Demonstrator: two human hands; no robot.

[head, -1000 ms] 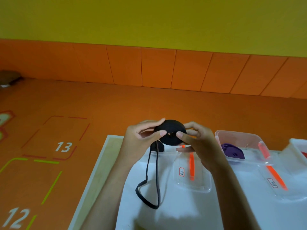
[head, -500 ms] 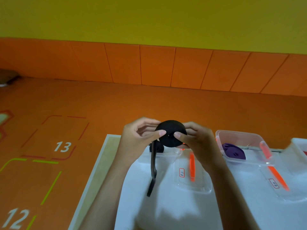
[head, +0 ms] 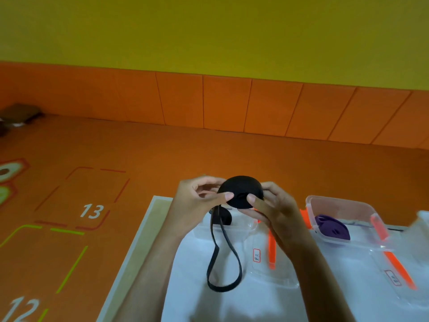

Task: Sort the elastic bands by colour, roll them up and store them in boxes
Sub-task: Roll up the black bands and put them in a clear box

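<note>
Tail [head: 223, 288] looped again, left hand [head: 197, 202] and right hand [head: 275, 206] pinch black roll [head: 240, 190] over white table [head: 197, 303] by orange floor [head: 139, 154].

on my screen the light is even and warm; i cannot tell its source. the yellow wall [head: 209, 31] and orange floor [head: 162, 154] look saturated but dull. the white tabletop [head: 267, 305] is nearly washed out, with a soft grey shadow at the bottom edge. the left hand [head: 197, 201], right hand [head: 276, 210] and black roll [head: 240, 189] are sharp, but the roll shows little detail. the number 12 [head: 22, 309] in the left corner is blurred.
</note>
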